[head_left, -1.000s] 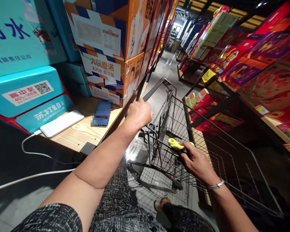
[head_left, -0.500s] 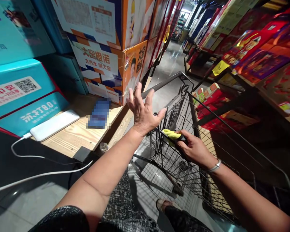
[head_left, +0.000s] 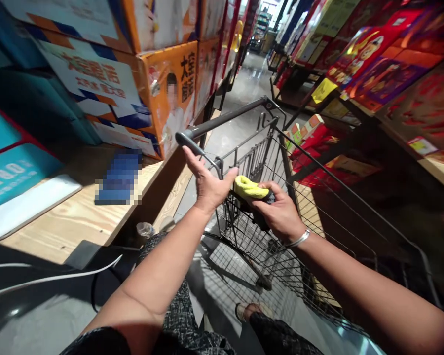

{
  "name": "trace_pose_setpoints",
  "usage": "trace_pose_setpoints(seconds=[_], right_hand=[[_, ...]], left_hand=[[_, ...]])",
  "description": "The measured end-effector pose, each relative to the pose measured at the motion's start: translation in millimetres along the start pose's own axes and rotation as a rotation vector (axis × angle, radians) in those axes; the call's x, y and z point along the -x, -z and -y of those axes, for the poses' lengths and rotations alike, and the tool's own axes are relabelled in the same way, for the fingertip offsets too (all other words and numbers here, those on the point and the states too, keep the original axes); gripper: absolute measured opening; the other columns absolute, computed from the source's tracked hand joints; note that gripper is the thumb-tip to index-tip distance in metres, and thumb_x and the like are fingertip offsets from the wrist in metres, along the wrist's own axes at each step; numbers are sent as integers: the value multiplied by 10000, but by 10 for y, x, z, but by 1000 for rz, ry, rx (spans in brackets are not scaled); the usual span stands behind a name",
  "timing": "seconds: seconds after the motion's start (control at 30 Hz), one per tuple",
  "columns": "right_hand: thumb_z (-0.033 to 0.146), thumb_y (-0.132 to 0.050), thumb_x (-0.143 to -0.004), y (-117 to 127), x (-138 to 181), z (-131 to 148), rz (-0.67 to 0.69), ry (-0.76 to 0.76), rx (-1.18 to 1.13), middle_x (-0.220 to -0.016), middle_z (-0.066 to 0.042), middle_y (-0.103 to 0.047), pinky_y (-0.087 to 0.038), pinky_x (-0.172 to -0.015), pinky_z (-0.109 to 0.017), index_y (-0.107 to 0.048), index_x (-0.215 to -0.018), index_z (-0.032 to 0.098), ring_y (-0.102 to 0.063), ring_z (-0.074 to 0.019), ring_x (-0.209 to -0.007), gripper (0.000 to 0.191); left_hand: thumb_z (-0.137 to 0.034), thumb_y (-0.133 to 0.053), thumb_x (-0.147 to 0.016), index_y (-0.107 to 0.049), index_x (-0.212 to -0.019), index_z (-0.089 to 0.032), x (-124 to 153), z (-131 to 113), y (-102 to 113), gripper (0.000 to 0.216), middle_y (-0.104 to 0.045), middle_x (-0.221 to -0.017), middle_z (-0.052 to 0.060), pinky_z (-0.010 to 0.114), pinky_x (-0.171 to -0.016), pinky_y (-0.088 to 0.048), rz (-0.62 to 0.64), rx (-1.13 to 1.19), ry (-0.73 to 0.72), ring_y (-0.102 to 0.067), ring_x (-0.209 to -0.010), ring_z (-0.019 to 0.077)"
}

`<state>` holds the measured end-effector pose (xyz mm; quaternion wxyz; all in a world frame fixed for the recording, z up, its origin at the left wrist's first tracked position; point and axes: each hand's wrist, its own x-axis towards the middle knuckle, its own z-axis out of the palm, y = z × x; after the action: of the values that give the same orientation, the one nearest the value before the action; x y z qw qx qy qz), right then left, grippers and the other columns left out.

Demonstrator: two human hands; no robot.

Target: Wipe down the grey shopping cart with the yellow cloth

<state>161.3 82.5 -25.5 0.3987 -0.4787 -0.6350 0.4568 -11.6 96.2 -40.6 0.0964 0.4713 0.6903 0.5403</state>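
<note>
A black wire shopping cart [head_left: 281, 236] stands in front of me in a store aisle, its handle bar [head_left: 225, 118] running up to the right. My left hand [head_left: 207, 185] rests against the cart's wire frame just below the bar's near end, fingers extended and apart. My right hand [head_left: 277, 212], with a metal bracelet on the wrist, grips a yellow cloth [head_left: 248, 188] bunched over something dark and presses it on the cart's upper wires, close beside my left hand.
A wooden shelf [head_left: 74, 222] at left carries a dark phone [head_left: 120, 177], a white flat device [head_left: 25, 204] with cables, teal boxes and orange cartons [head_left: 170, 93]. Red gift boxes [head_left: 385, 69] fill racks at right. The glossy aisle floor [head_left: 244, 84] runs ahead.
My left hand let go of the handle bar, opened in the air, then dropped onto the cart frame. My right hand with the yellow cloth moved up toward it. The view swung left.
</note>
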Motion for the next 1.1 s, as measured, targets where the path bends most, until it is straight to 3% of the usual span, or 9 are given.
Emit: trace_pose_setpoints(seconds=[0.1, 0.23, 0.3, 0.47, 0.53, 0.7, 0.9, 1.0, 1.1], right_hand=[[362, -785, -641, 153, -170, 73, -22, -13, -67, -824, 26, -618, -507, -599, -229, -551, -895, 236, -568, -108, -664, 367], [371, -722, -710, 656, -662, 29, -321, 247, 5, -1054, -9, -640, -557, -749, -279, -581, -1093, 274, -637, -162, -919, 420], [368, -709, -709, 882, -868, -165, -405, 247, 25, -1130, -24, -640, -560, -811, -314, -582, -1185, 275, -633, -183, -1003, 502], [254, -741, -579, 972, -947, -993, -362, -387, 9, -830, -12, -672, -558, -645, -324, -645, -1112, 185, -630, -168, -700, 546], [244, -722, -592, 909, -963, -1267, -384, -495, 0, -783, -2, -661, -554, -623, -316, -642, -1117, 177, -615, -157, -657, 535], [281, -626, -702, 818, -1370, -1472, -505, -174, 141, -1076, -64, -679, -556, -871, -339, -608, -1230, 182, -647, -172, -959, 538], [403, -537, -889, 487, -1767, -855, -424, 522, 608, -1358, -100, -484, -433, -1072, -507, -514, -1414, 267, -455, -280, -1331, 543], [397, -579, -913, 248, -1716, -639, -260, 605, 750, -1367, -58, -461, -367, -1055, -604, -535, -1378, 298, -376, -341, -1362, 478], [321, -553, -946, 113, -1485, -804, -148, 571, 814, -1335, -6, -501, -332, -1087, -579, -653, -1190, 367, -385, -300, -1335, 268]], left_hand=[[-205, -614, -872, 305, -1521, -234, 19, 35, -19, 1125, -345, -1559, 173, 315, -966, -569, 76, 138, 25, -609, -1220, 228], [-98, -596, -780, 305, -1517, -272, -69, 57, -4, 1177, -450, -1478, 156, 296, -823, -617, 99, 174, 2, -701, -967, 191], [-106, -605, -772, 291, -1524, -294, -92, 70, -3, 1185, -433, -1489, 150, 296, -803, -623, 96, 177, -23, -703, -954, 193], [-166, -645, -781, 258, -1537, -332, -117, 140, -5, 1189, -396, -1521, 137, 313, -814, -634, 107, 190, -71, -683, -1047, 227], [-192, -675, -773, 247, -1540, -339, -157, 184, 1, 1208, -415, -1510, 127, 332, -835, -632, 101, 238, -81, -676, -1062, 235], [-264, -736, -741, 208, -1553, -366, -374, 315, 1, 1250, -433, -1498, 97, 380, -891, -615, 119, 327, -109, -654, -1121, 266], [-318, -742, -778, 84, -1584, -367, -519, 520, -165, 1156, -343, -1575, 78, 423, -1103, -473, 57, 274, -122, -469, -1376, 284], [-395, -702, -847, 68, -1592, -322, -434, 605, -289, 1074, -307, -1597, 104, 444, -1140, -421, 26, 190, -68, -414, -1421, 289], [-444, -627, -915, 25, -1598, -299, -353, 631, -344, 956, -341, -1585, 113, 416, -1135, -422, 109, 155, -19, -450, -1397, 265]])
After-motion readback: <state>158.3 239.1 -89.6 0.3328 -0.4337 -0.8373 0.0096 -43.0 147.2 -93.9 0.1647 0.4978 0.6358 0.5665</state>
